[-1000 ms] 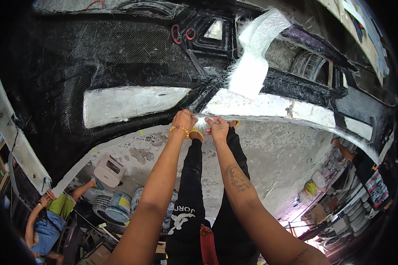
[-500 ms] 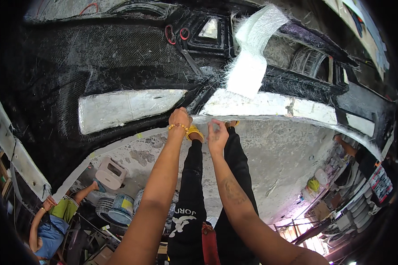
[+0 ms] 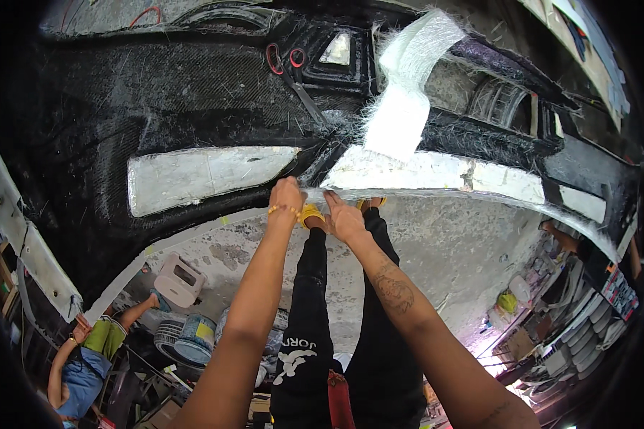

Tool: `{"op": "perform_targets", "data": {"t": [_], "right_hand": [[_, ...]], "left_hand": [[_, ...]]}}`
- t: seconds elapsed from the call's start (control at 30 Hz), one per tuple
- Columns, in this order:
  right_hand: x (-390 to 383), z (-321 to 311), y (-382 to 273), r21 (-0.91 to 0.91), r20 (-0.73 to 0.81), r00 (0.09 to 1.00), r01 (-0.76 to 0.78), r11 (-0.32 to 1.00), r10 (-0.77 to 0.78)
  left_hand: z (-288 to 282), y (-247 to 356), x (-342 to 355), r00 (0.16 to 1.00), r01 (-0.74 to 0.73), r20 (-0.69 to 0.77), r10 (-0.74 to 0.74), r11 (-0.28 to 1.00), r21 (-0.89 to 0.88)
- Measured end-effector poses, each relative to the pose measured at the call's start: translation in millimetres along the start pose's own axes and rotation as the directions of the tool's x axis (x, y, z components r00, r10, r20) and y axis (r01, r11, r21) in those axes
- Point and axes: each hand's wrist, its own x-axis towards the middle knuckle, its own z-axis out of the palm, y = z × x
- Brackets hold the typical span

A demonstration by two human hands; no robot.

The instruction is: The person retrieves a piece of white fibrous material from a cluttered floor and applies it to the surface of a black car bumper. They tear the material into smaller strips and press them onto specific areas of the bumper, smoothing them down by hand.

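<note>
A large black fibre panel (image 3: 193, 107) with white inset patches (image 3: 215, 179) spreads in front of me. My left hand (image 3: 286, 196) is closed at the panel's near edge, beside the tip of the left white patch; whatever its fingers hold is hidden. Just right of it, my right hand (image 3: 345, 220) reaches the same edge with a couple of fingers stretched out, touching the pale fibrous rim (image 3: 386, 191). A strip of white glass-fibre mat (image 3: 397, 118) with frayed edges lies over the panel. Red-handled scissors (image 3: 300, 89) rest on the panel beyond my hands.
A person in a blue top (image 3: 86, 379) touches the panel's left corner; another person in black (image 3: 597, 257) is at the right. A beige stool (image 3: 179, 281) and several buckets (image 3: 195, 336) stand on the concrete floor (image 3: 451, 264) below. Stacked grey parts (image 3: 590, 329) sit lower right.
My right hand has moved left and onto the panel's edge, its fingers going from a raised pinch to stretched out. My left hand has shifted slightly left and down.
</note>
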Motion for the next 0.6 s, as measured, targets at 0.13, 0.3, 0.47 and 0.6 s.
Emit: {"op": "perform_targets", "data": {"t": [0.13, 0.3, 0.47, 0.6], "right_hand": [[-7.4, -5.4, 6.2, 0.144, -0.06, 0.997, -0.041, 0.989, 0.05], [-63.3, -30.6, -14.7, 0.342, -0.226, 0.972, 0.022, 0.939, 0.059], [-149.1, -64.9, -17.9, 0.55, -0.186, 0.955, -0.094, 0.83, 0.232], [-201.5, -127.7, -41.1, 0.777, -0.28, 0.899, 0.005, 0.63, 0.338]], "left_hand": [[-13.1, 4.8, -42.7, 0.939, -0.313, -0.147, 0.31, 0.95, 0.008], [22.6, 6.3, -59.8, 0.835, -0.549, -0.042, 0.548, 0.836, -0.009], [40.2, 3.9, -42.6, 0.861, -0.509, 0.121, 0.495, 0.83, 0.229], [40.4, 4.4, -43.8, 0.869, -0.494, 0.115, 0.481, 0.833, 0.25]]}}
